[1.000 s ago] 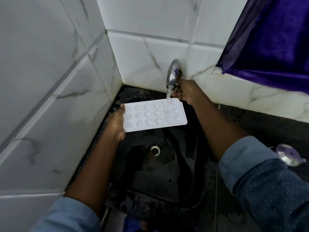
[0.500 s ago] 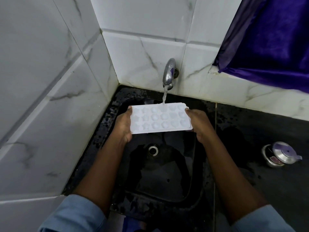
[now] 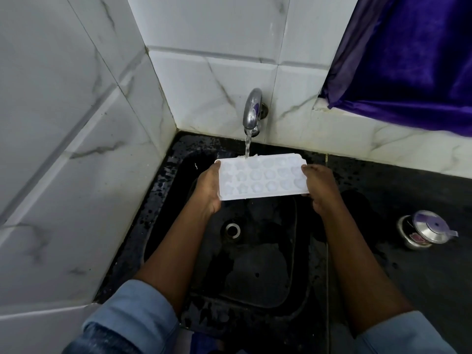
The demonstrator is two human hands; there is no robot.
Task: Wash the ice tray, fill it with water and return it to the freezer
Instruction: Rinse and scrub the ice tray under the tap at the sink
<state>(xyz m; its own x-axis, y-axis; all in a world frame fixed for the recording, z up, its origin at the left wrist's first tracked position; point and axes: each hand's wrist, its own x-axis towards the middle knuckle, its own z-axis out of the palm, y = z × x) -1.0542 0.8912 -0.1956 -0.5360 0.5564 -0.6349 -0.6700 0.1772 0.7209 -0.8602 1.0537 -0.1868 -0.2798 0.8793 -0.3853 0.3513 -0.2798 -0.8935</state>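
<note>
Off the tap (image 3: 251, 111), my right hand (image 3: 319, 186) joins my left hand (image 3: 208, 190) gripping the tray (image 3: 261, 178); I keep it level.

Ice tray (image 3: 261, 178) under tap (image 3: 252, 108), over sink (image 3: 255, 272)

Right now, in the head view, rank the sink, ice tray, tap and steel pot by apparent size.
1. sink
2. ice tray
3. steel pot
4. tap, slimmer than the pot but farther away

- Purple cloth (image 3: 408, 60), upper right, draped over the tile ledge.
- Small steel lidded pot (image 3: 425, 229), right side, standing on black counter (image 3: 421, 282).
- White marbled wall tiles (image 3: 63, 123), left and top.
</note>
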